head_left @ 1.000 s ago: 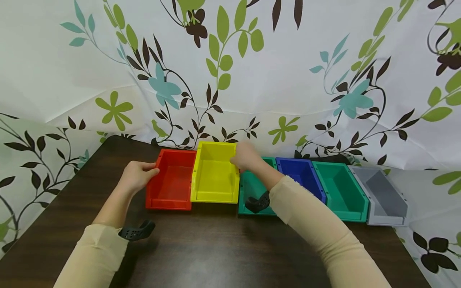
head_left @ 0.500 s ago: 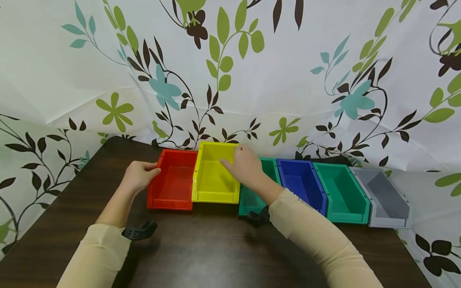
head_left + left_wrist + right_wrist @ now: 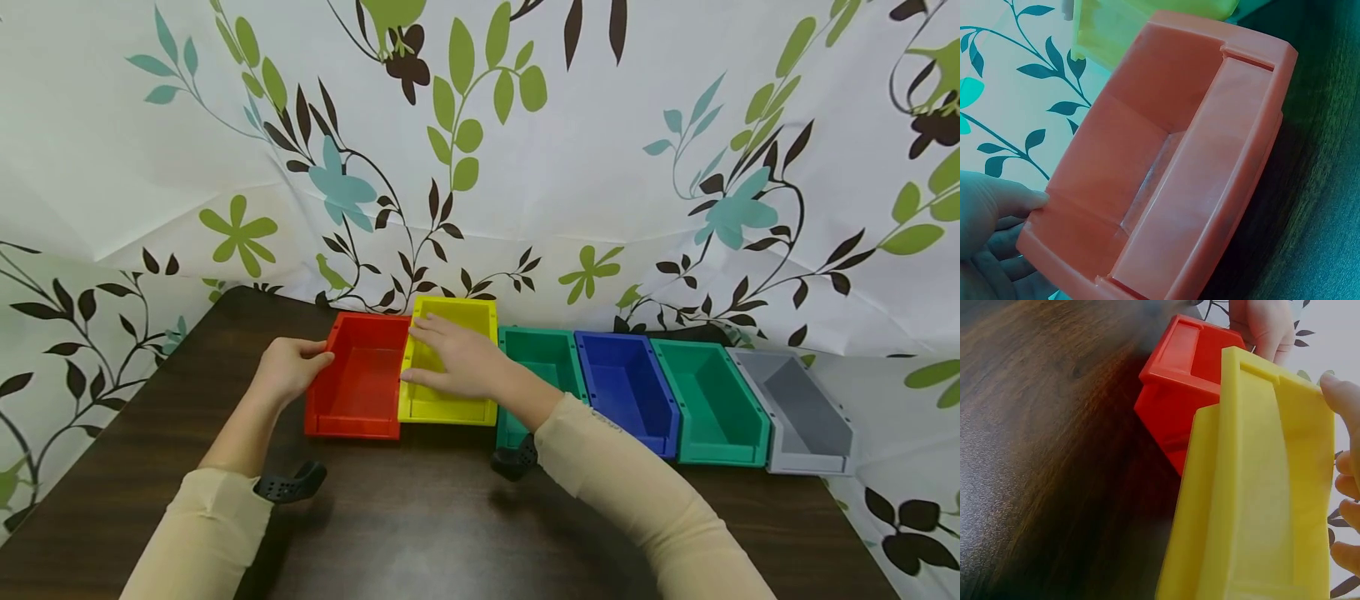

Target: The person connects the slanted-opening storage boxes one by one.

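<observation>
In the head view a red open-front storage bin point(image 3: 363, 383) stands at the left end of a row of bins. My left hand point(image 3: 285, 371) pinches the rim of its left wall, thumb on the inner side, as the left wrist view also shows. Beside it is a yellow bin point(image 3: 450, 412), its front edge a little farther back than the red one's. My right hand point(image 3: 471, 360) reaches across the yellow bin with fingers extended toward its left wall. In the right wrist view the thumb point(image 3: 1338, 394) is at the yellow rim; the other fingers curve loosely.
Right of the yellow bin stand a green bin point(image 3: 543, 354), partly behind my right wrist, a blue bin point(image 3: 630, 392), another green bin point(image 3: 712, 408) and a grey bin point(image 3: 798, 408). All rest on a dark wooden table point(image 3: 420, 517) before a leaf-patterned cloth point(image 3: 570, 167).
My right hand has let go of the yellow bin's right wall and moved left across it, fingers spreading out. The left hand stays on the red bin.
</observation>
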A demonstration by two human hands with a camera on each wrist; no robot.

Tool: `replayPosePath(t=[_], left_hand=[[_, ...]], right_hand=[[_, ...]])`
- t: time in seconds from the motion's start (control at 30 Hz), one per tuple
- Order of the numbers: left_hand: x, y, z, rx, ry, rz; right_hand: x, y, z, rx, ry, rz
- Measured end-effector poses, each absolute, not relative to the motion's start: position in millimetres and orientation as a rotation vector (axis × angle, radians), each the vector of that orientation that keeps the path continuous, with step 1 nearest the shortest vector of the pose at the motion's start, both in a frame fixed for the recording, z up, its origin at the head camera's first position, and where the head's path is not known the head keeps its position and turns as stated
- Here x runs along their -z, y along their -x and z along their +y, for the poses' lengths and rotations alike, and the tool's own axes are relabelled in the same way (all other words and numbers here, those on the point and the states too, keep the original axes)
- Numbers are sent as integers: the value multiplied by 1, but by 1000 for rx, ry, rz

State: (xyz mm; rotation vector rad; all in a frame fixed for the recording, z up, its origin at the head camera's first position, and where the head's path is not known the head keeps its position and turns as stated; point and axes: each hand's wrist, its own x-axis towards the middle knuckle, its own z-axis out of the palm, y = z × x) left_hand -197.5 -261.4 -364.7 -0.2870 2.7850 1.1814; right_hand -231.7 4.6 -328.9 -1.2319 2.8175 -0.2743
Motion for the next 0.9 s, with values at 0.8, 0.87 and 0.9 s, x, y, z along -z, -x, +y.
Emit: replayPosePath(t=[0.8, 0.87, 0.9], left_hand=[[369, 197, -265, -1339, 274, 2722], [369, 196, -265, -1356, 275, 2721], [370, 196, -264, -1362, 276, 2719]], right_hand=[[335, 236, 1, 279, 1212, 2798], [336, 236, 1, 288, 1212, 2800], [336, 236, 1, 289, 1214, 2803]])
